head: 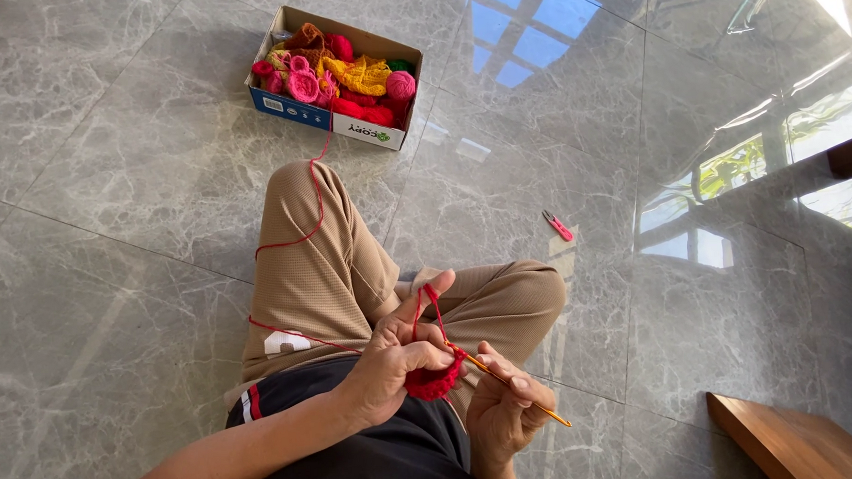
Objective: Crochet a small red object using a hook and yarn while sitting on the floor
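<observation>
I sit on the floor with legs folded. My left hand (394,351) pinches a small red crocheted piece (434,380) and has red yarn (317,201) looped over its fingers. That strand runs across my tan trouser leg (317,263) up to a cardboard box (291,106) holding several balls of pink, red and yellow yarn. Just to the right, my right hand (505,408) grips a thin orange crochet hook (519,396), whose tip is in the red piece.
Small pink snips (558,225) lie on the glossy grey marble floor (108,186) to the right of my knee. A wooden furniture edge (789,439) juts in at the lower right. Window reflections shine on the tiles at upper right.
</observation>
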